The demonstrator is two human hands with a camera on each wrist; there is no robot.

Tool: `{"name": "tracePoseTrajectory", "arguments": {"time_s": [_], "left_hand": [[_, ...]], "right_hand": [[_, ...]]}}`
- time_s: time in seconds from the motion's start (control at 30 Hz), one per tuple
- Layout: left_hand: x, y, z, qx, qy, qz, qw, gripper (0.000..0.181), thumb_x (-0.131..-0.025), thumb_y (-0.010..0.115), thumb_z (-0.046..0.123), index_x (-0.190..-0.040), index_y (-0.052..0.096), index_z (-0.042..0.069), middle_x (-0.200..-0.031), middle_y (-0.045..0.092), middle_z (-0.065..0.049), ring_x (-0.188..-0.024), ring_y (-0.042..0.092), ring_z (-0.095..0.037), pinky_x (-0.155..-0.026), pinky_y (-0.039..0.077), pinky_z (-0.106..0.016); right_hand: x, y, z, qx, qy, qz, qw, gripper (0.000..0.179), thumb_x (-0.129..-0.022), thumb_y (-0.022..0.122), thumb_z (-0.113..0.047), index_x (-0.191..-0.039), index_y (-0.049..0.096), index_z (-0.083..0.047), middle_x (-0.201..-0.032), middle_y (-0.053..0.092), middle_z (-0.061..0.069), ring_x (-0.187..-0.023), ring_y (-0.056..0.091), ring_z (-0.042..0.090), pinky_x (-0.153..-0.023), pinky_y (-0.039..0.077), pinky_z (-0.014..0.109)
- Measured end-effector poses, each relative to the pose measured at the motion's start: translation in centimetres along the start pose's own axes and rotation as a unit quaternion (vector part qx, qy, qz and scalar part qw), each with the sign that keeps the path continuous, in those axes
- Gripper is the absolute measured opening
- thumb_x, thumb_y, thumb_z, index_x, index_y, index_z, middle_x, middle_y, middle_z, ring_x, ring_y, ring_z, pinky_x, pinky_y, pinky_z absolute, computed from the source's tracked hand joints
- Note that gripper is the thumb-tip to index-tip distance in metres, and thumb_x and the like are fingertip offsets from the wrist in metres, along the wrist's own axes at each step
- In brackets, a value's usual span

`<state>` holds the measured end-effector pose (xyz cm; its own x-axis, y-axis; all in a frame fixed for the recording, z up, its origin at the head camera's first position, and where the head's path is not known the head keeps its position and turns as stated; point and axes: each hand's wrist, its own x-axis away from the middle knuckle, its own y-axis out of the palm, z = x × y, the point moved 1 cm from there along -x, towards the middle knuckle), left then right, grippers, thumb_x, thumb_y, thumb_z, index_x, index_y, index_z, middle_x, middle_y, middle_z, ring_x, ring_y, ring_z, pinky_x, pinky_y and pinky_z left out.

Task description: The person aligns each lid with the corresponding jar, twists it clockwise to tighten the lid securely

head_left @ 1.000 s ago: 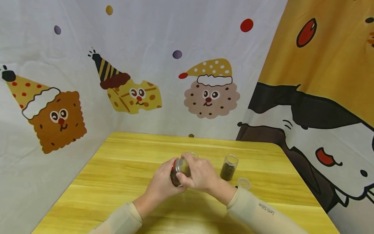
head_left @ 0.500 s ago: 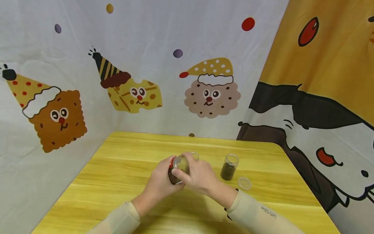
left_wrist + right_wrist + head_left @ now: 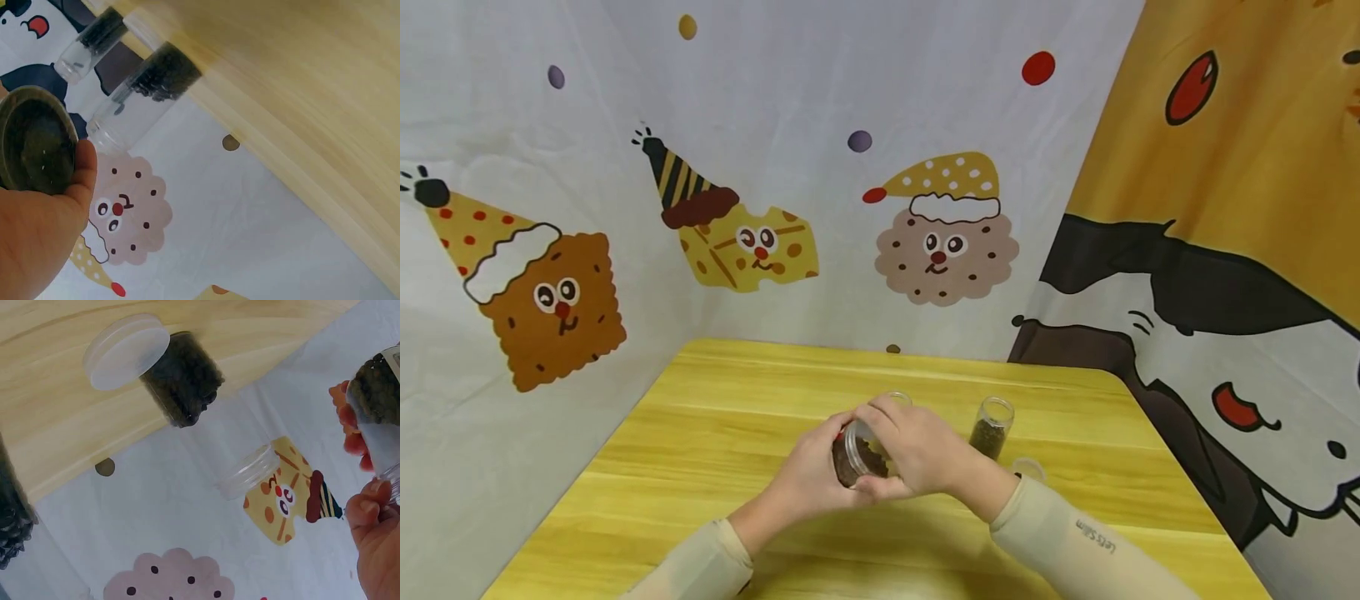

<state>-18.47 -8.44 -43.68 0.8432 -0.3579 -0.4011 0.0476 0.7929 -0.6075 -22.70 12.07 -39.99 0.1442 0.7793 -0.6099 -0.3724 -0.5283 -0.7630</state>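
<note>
A clear jar (image 3: 845, 467) of dark bits is held tilted above the table. My left hand (image 3: 805, 475) grips its body, fingers wrapped round the side; the jar's base (image 3: 39, 140) faces the left wrist camera. My right hand (image 3: 928, 450) holds the clear lid at the jar's top with curled fingers and thumb. In the right wrist view, part of the held jar (image 3: 378, 394) shows at the right edge. The lid is largely covered by my fingers.
An uncovered clear jar (image 3: 988, 437), partly filled with dark bits, stands right of my hands. A second jar (image 3: 897, 397) is mostly hidden behind my right hand. A translucent lid (image 3: 1030, 468) lies near the right jar; another lid (image 3: 128, 353) shows in the right wrist view.
The held jar has tilted, and the dark bits now show nearer its top. My right hand has turned at the lid; its thumb has moved lower. The standing jars have not moved.
</note>
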Motion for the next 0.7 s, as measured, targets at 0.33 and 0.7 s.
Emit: {"name": "tracePoseTrajectory", "arguments": {"time_s": [0.33, 0.7], "left_hand": [[-0.1, 1.2, 0.3, -0.028, -0.015, 0.050, 0.9983, 0.081, -0.073, 0.095, 0.024, -0.141, 0.058, 0.000, -0.123, 0.072, -0.008, -0.106, 0.073, -0.024, -0.085, 0.065, -0.032], [-0.6, 2.0, 0.6, -0.085, -0.003, 0.092, 0.9922, 0.076, -0.073, 0.095, 0.022, -0.135, 0.059, -0.001, -0.120, 0.071, -0.009, -0.108, 0.070, -0.027, -0.087, 0.065, -0.040]], "right_hand": [[0.5, 1.4, -0.4, 0.027, 0.075, 0.002, 0.9968, 0.076, -0.108, 0.019, -0.065, -0.130, 0.058, -0.002, -0.101, 0.062, 0.008, -0.057, 0.049, 0.007, -0.047, 0.047, 0.019], [0.6, 1.7, -1.3, -0.021, 0.226, -0.035, 0.9732, 0.064, -0.108, 0.035, -0.058, -0.132, 0.057, -0.003, -0.104, 0.067, 0.014, -0.064, 0.062, 0.016, -0.053, 0.054, 0.028]]}}
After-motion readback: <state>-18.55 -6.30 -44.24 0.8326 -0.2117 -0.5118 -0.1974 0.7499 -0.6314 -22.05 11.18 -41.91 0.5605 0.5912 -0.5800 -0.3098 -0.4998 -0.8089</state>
